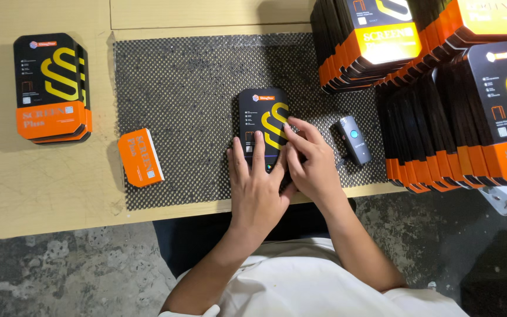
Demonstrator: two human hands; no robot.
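Note:
A flat black package [263, 113] with a yellow curved mark lies on a dark dotted mat [189, 82] in the middle of the table. My left hand [257, 186] rests flat on its lower part, fingers spread and pointing away from me. My right hand [308, 159] lies beside it, fingertips pressing on the package's right side near the yellow mark. The package's lower end is hidden under both hands. Neither hand is closed around it.
A small orange sleeve [140, 157] lies at the mat's left edge. A short stack of packages [52, 88] sits on the wooden table at far left. Tall rows of the same packages [453, 105] fill the right. A grey handheld scanner [354, 140] lies right of my hands.

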